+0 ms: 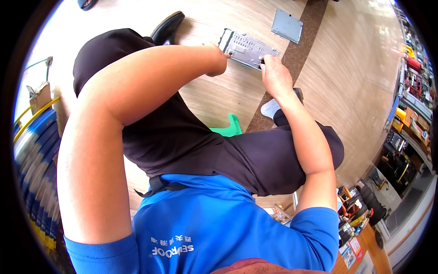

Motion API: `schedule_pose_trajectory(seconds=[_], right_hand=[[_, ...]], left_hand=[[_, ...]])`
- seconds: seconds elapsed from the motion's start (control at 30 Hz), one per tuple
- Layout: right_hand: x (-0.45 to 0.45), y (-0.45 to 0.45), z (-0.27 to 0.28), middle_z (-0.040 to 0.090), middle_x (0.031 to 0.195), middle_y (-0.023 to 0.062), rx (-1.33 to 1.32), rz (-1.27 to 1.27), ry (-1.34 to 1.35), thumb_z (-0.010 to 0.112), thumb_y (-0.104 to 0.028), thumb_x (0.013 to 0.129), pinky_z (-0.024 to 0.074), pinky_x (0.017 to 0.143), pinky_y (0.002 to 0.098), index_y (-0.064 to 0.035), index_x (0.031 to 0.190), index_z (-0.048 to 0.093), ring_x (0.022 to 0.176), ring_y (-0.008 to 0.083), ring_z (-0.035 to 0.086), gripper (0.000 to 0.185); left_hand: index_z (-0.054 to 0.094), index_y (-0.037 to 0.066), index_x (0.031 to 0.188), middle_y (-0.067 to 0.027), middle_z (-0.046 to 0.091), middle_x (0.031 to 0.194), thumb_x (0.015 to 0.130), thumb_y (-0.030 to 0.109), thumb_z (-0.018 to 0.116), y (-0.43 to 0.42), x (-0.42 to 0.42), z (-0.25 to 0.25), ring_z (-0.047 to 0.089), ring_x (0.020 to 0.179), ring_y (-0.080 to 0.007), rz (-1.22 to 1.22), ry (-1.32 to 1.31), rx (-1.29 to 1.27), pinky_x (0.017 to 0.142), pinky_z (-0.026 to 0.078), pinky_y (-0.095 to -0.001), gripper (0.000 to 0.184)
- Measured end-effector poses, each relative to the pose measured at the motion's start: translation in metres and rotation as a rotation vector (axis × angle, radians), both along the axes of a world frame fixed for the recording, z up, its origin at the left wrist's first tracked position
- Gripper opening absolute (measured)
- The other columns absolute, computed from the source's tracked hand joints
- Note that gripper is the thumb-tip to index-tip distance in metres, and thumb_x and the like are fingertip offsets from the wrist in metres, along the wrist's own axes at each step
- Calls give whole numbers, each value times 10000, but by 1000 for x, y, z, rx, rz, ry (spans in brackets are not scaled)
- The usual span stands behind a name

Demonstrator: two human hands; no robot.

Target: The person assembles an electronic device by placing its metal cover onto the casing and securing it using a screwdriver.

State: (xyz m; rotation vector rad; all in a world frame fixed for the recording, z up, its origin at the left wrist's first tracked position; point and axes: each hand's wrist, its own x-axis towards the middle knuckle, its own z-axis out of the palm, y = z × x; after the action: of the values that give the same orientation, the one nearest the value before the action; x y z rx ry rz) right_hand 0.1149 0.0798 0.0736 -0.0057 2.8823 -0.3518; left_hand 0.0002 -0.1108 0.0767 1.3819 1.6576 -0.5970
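A grey metal case (248, 47) with rows of slots and raised shapes lies on the floor, set at a slant. At its left end is my left hand (216, 60); one finger stretches out to the corner of the case, and the other fingers are mostly hidden. My right hand (276, 76) is at the near right edge of the case with its fingers curled together. By its fingertips shows a small dark thing (262, 61), too small to name. A flat grey metal panel (287, 26) lies apart, beyond the case to the right.
Under me sits a green plastic piece (232, 126), perhaps a stool. A brown strip (299, 58) crosses the floor. Loaded shelves (413, 98) line the right side, above a cluttered wooden table (365, 249). Blue-and-yellow racked items (39, 150) stand at left.
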Motion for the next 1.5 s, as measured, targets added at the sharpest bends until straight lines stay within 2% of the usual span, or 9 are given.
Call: schedule_pose_trajectory(seconds=[0.4, 0.5, 0.77, 0.83, 0.87, 0.93, 1.27, 1.33, 1.5], right_hand=[[-1, -2, 1, 568, 1088, 220, 45, -32, -118, 582, -86, 923, 538, 813, 505, -58, 1196, 531, 943, 434, 635, 278], [3, -5, 4, 559, 1018, 242, -26, 57, 61, 515, -51, 908, 558, 744, 527, -40, 1077, 496, 865, 436, 660, 170], [2, -1, 1, 548, 1041, 243, 34, 47, 3, 517, -58, 905, 557, 744, 523, -50, 1107, 503, 855, 431, 662, 203], [2, -4, 3, 546, 1044, 240, 53, 31, -17, 519, -49, 896, 557, 747, 520, -50, 1108, 504, 855, 430, 663, 213], [3, -6, 3, 553, 1037, 237, 30, 39, 14, 518, -42, 896, 558, 746, 519, -51, 1093, 503, 852, 428, 664, 198], [4, -7, 3, 560, 1030, 234, 9, 49, 46, 517, -36, 895, 558, 745, 518, -51, 1079, 502, 848, 426, 666, 185], [3, -8, 6, 559, 1018, 236, 37, 53, 8, 526, -25, 887, 566, 749, 502, -40, 1099, 512, 863, 417, 672, 213], [3, -10, 8, 571, 999, 234, -3, 75, 52, 520, -26, 892, 567, 747, 500, -37, 1079, 509, 862, 417, 674, 188], [1, -9, 10, 567, 1026, 244, 69, 42, -46, 529, -28, 889, 567, 756, 494, -35, 1100, 517, 872, 417, 672, 212]], left_hand=[[614, 81, 1362, -25, 176, 1676, 886, 77, 609, -2, -1, 0, 599, 1242, -316, -3, 2, 18, 899, 509, -499, 475], [617, 82, 1359, -26, 178, 1676, 886, 77, 610, -3, -1, -1, 596, 1246, -317, -1, 3, 27, 908, 508, -504, 473], [622, 90, 1357, -21, 181, 1675, 878, 79, 624, 0, -1, -10, 587, 1262, -306, -6, 7, 18, 931, 503, -503, 479], [478, 160, 1487, 5, 111, 1683, 876, 83, 641, 3, -2, -13, 491, 1351, -385, 4, -30, -53, 994, 431, -697, 637], [478, 160, 1487, 5, 111, 1683, 876, 83, 641, 3, -2, -14, 491, 1351, -385, 4, -29, -53, 994, 431, -697, 637], [621, 92, 1358, -17, 175, 1677, 864, 80, 647, 1, 0, -14, 586, 1263, -304, 13, 25, -16, 937, 497, -501, 495], [608, 103, 1374, -13, 161, 1680, 861, 80, 650, -1, 0, -11, 590, 1256, -306, 15, 16, 18, 935, 496, -497, 515], [530, 154, 1448, -26, 138, 1679, 877, 78, 631, 1, -1, -12, 501, 1342, -379, 25, -29, -17, 988, 434, -704, 584], [553, 170, 1430, -22, 122, 1681, 882, 76, 622, 2, -1, -16, 492, 1352, -381, 2, -12, -30, 981, 442, -700, 559]])
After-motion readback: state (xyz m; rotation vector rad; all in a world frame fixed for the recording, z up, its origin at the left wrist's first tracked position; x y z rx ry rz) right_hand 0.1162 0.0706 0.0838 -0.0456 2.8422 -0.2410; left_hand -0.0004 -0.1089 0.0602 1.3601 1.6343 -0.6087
